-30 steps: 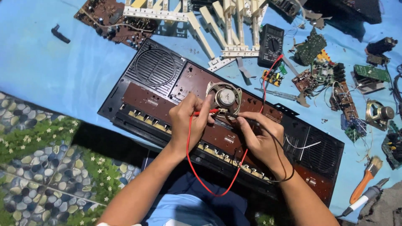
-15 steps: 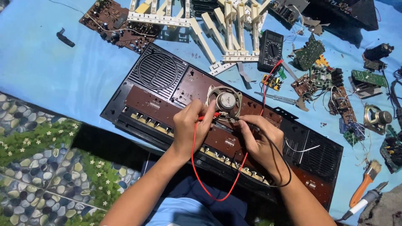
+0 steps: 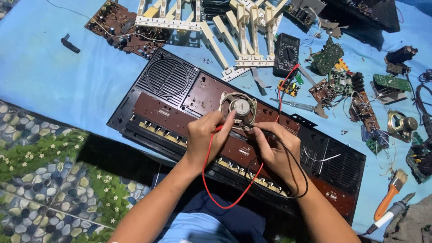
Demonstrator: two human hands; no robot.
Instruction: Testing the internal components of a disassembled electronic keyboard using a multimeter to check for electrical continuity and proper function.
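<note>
Left hand [image 3: 204,139] pinched on red probe [image 3: 219,128], tip aimed up-right at small round speaker [image 3: 238,108]. Right hand [image 3: 276,150] closed on black probe, mostly hidden under fingers, tip pointing up-left at same speaker's lower rim. Speaker sits on brown-black keyboard case [image 3: 180,96], just above both hands, between them; both about equally near. Red lead [image 3: 211,189] loops down toward lap, then runs up to black multimeter [image 3: 286,54]. Loose circuit boards [image 3: 355,96], white key strips [image 3: 243,27], orange-handled brush [image 3: 390,193] lie on blue sheet [image 3: 49,76].

Bare forearms and bare hands; light blue shirt [image 3: 193,227] over dark blue shorts [image 3: 225,207].
</note>
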